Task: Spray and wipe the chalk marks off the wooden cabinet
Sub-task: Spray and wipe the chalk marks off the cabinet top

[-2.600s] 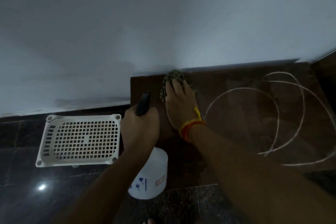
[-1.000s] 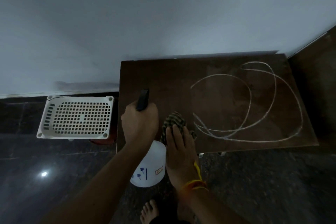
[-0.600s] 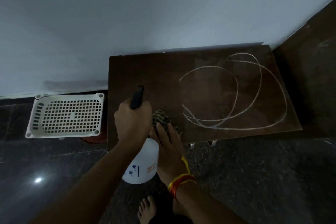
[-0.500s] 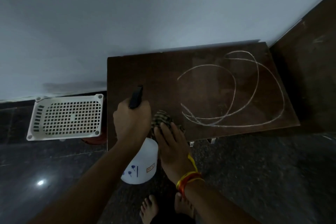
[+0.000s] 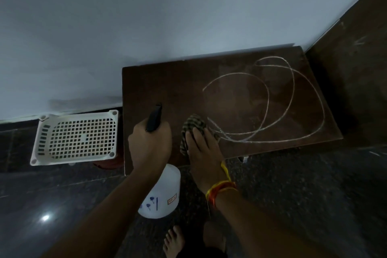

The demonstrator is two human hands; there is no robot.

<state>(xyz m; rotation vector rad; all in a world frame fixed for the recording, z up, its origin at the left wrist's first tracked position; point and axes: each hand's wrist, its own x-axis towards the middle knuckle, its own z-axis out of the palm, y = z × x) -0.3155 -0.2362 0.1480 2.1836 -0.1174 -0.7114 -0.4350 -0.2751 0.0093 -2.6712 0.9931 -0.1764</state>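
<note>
The dark wooden cabinet stands against the white wall, its top seen from above. Looping white chalk marks cover its right half; the left half shows none. My left hand grips a white spray bottle by its black nozzle head, held over the cabinet's front left edge. My right hand presses flat on a checked cloth near the front edge, right at the left end of the chalk lines.
A white perforated plastic basket sits on the dark floor left of the cabinet, over a reddish object. A tall dark wooden panel rises at the right. My bare feet show at the bottom.
My right hand drew the cloth from the cabinet's back left down to the front edge, then pushed it slightly forward to the chalk lines. The view has shifted left. My left hand keeps the bottle.
</note>
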